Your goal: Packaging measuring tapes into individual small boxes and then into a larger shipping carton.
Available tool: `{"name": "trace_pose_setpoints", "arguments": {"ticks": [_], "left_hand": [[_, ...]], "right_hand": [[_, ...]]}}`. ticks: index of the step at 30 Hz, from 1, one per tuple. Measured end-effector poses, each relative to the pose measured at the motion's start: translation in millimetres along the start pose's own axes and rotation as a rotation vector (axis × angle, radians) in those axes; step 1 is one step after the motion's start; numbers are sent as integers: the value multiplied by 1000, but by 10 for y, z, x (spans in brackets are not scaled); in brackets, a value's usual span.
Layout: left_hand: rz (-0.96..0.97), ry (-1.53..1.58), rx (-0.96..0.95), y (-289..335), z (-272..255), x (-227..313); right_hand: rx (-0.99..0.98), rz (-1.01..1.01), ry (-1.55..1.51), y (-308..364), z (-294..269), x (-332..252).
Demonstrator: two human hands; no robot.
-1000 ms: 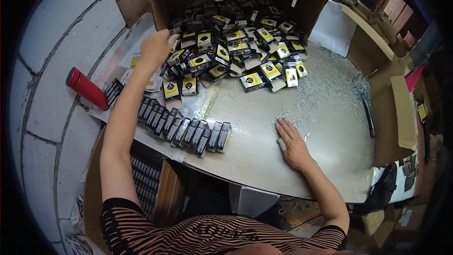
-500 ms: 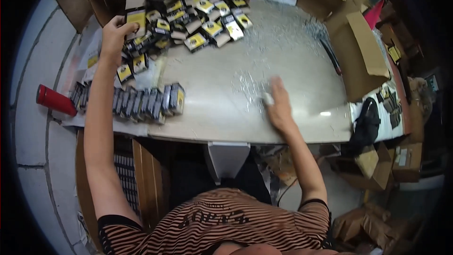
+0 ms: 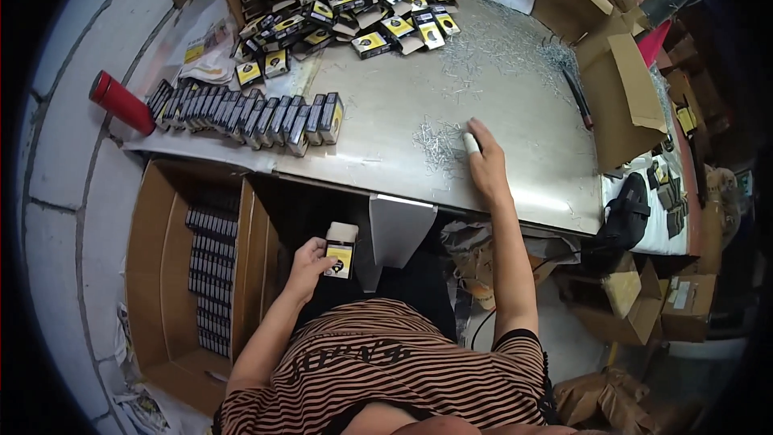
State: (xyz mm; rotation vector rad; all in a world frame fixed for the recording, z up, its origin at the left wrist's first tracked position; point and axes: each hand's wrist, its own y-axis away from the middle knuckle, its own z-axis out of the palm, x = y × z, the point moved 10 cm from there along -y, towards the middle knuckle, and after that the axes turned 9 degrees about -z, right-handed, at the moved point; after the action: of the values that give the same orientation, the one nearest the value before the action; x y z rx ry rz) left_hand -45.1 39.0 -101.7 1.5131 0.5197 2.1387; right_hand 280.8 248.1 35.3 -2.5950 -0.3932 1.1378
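My left hand point(image 3: 304, 270) is closed on a small black-and-yellow cardboard box point(image 3: 341, 261), below the table's front edge near my lap. The box's pale top flap stands up. On the metal tabletop point(image 3: 378, 97) my right hand point(image 3: 488, 167) rests with its fingers stretched out, a white wrap around one finger. Just left of those fingers lies a loose patch of thin, shiny metal pins point(image 3: 437, 145), too small to make out singly.
A heap of similar boxes point(image 3: 346, 12) fills the far left. Closer, a row of upright boxes point(image 3: 250, 117) runs to a red cylinder point(image 3: 121, 102). Packed boxes sit in a carton point(image 3: 153, 266) below. Dark-handled pliers point(image 3: 576, 97) lie near a cardboard wall point(image 3: 616, 113) at right.
My left hand has come down from the far heap to below the table edge, bringing a box. My right hand stays beside the metal pins. The view has shifted.
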Motion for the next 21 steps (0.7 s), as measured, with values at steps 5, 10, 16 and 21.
{"name": "trace_pose_setpoints", "arguments": {"ticks": [5,10,16,21], "left_hand": [[-8,-474,-254,-464,352,-905],[-217,-347,-351,-524,732,-1068],[-391,-50,-548,-372,760,-950],[-305,30,-579,-299,761,-969]], "right_hand": [[-134,-198,214,76,654,-709],[-175,-209,431,607,993,-1081],[-259,-255,251,1175,699,-1650],[-138,-186,2,1703,493,-1407]]}}
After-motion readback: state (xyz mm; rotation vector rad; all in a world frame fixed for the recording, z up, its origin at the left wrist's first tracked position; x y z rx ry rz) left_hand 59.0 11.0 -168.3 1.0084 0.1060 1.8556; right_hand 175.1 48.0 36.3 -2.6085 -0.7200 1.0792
